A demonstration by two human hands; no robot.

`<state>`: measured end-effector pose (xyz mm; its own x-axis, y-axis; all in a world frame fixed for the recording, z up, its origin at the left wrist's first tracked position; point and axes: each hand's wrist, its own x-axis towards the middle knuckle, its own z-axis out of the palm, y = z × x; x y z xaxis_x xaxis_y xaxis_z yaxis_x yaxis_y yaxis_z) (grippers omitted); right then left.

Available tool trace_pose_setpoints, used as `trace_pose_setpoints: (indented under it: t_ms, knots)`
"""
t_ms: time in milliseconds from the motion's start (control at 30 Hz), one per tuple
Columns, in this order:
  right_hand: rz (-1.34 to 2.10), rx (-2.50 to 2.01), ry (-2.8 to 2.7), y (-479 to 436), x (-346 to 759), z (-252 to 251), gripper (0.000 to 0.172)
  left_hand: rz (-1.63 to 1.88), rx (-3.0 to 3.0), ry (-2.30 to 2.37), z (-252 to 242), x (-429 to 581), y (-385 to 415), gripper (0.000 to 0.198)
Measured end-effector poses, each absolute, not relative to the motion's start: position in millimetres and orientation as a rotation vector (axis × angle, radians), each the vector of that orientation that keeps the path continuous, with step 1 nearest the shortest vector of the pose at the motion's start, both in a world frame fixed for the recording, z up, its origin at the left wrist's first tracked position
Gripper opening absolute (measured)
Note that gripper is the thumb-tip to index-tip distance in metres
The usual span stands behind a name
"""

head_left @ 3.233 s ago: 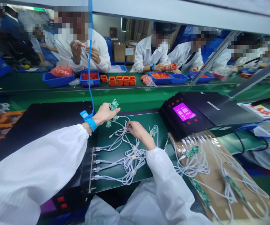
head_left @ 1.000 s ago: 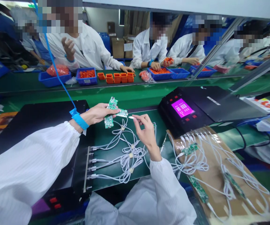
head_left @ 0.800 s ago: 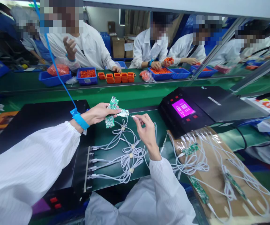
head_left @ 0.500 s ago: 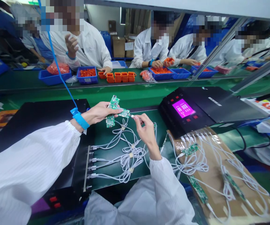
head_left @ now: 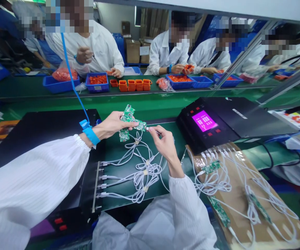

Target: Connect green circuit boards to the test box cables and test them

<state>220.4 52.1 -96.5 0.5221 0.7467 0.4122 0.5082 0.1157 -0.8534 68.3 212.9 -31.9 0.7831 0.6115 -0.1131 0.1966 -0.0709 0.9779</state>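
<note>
My left hand (head_left: 115,125), a blue wrist strap (head_left: 91,136) at its wrist, is closed on green circuit boards (head_left: 127,114). One board points right toward my other hand, and another stands up and down behind the fingers. My right hand (head_left: 164,140) pinches a white cable plug (head_left: 147,128) at the right end of the pointing board. Whether the plug is fully seated I cannot tell. Below the hands, bundled white cables (head_left: 146,172) lie on the green bench, running from sockets on the black box (head_left: 87,187) at left.
A black tester with a lit magenta screen (head_left: 204,121) stands at right. Before it, cardboard (head_left: 241,208) carries white cables and several circuit boards (head_left: 219,210). Across the bench, people in white coats handle orange parts by blue bins (head_left: 97,86). A blue cord (head_left: 72,80) hangs at left.
Both hands and the boards have shifted slightly right. My right fingers sit closer to the board's end, and less of the plug shows. The co-worker's raised hand at upper left has lowered.
</note>
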Motion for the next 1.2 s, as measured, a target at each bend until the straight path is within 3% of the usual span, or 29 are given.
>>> trace_pose_setpoints:
  t_ms: [533,767,933,1000,1200]
  knots:
    - [0.296,-1.553,-1.106,64.0,238.5,-113.0,0.043,0.459,1.724,0.729,-31.5,67.5,215.4,0.042]
    - [0.207,-1.552,-1.211,65.7,239.9,-113.4,0.032,0.425,1.874,0.752,-33.0,61.8,218.7,0.041]
    - [-0.205,-1.657,-1.309,56.9,226.6,-112.6,0.018,0.403,1.877,0.762,-33.1,62.3,218.7,0.039]
    - [-0.259,-1.613,-1.488,50.8,207.3,-117.2,0.019,0.400,1.884,0.824,-32.2,63.0,217.6,0.041]
    - [0.057,-1.467,-2.228,50.5,141.1,-144.5,0.030,0.321,1.930,0.943,-31.3,61.7,215.3,0.049]
